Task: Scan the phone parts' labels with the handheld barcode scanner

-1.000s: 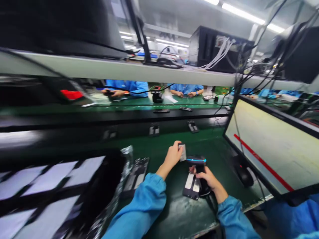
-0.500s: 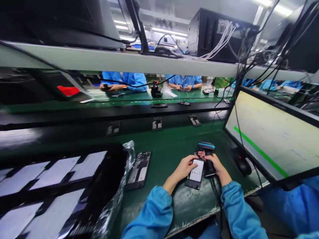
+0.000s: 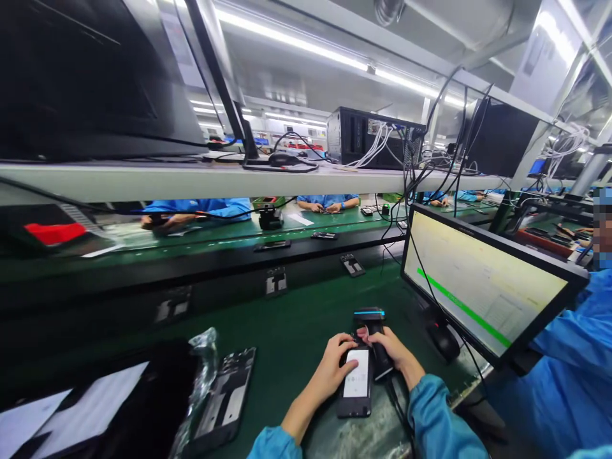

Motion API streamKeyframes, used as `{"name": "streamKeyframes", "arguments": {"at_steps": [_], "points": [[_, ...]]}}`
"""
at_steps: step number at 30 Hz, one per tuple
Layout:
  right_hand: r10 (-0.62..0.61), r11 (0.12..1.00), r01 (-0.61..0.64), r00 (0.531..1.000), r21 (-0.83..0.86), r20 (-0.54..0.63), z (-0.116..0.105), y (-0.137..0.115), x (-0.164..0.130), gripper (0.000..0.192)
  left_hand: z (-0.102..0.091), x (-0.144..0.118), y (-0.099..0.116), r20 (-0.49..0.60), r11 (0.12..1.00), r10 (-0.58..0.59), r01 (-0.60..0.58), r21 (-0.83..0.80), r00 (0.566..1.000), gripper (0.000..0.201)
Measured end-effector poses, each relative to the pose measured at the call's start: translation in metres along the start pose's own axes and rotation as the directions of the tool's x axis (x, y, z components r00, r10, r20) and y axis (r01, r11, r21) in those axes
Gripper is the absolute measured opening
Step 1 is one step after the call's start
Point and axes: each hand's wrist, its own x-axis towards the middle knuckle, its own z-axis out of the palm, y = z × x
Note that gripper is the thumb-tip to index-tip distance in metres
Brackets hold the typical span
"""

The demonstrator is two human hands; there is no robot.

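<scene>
A dark phone frame (image 3: 354, 396) lies on the green bench mat, with a white label (image 3: 356, 381) on top of it. My left hand (image 3: 333, 371) rests on the frame's left edge, thumb pressing the label. My right hand (image 3: 394, 355) is wrapped around the handle of a black barcode scanner (image 3: 370, 320) with a blue strip, which stands just behind the frame. Both sleeves are blue.
A monitor (image 3: 478, 280) with a green bar stands at right, a mouse (image 3: 442, 339) below it. Another phone frame (image 3: 222, 400) and a black tray (image 3: 119, 414) of white labels lie at left. A conveyor (image 3: 268, 245) runs behind. A co-worker's blue sleeve (image 3: 574, 357) is at far right.
My left hand brought the white label down from in front of the scanner onto the phone frame. The monitor's bar went from red to green. The view tilted up.
</scene>
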Motion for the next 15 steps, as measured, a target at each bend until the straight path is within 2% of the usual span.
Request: {"name": "streamKeyframes", "arguments": {"at_steps": [3,6,8,10,12,14,15], "points": [[0.006,1.0,-0.003,0.995,0.029,-0.099,0.001,-0.001,-0.016,0.031,0.014,-0.019,0.002,-0.093,0.988,-0.123,0.13,0.082,0.988,0.061],[-0.007,0.998,0.024,0.967,0.064,-0.255,0.005,0.007,-0.052,0.034,0.045,-0.04,0.02,-0.215,0.95,-0.309,0.311,-0.026,0.926,0.075],[0.025,0.995,0.005,0.95,0.096,-0.31,0.013,0.014,-0.078,0.039,0.066,-0.049,0.034,-0.25,0.934,-0.351,0.32,-0.157,0.902,0.075],[0.067,0.989,-0.021,0.946,0.145,-0.317,0.024,0.022,-0.096,0.043,0.078,-0.051,0.043,-0.309,0.916,-0.371,0.29,-0.276,0.876,0.072],[0.076,0.98,-0.01,0.944,0.201,-0.322,0.031,0.029,-0.103,0.047,0.074,-0.043,0.041,-0.332,0.885,-0.41,0.282,-0.37,0.85,0.067],[0.057,0.966,0.037,0.934,0.255,-0.352,0.028,0.037,-0.101,0.049,0.054,-0.019,0.029,-0.28,0.856,-0.461,0.337,-0.393,0.842,0.064],[0.036,0.964,0.061,0.936,0.26,-0.351,0.021,0.041,-0.097,0.049,0.041,0.001,0.02,-0.261,0.846,-0.489,0.381,-0.372,0.832,0.064]]}}
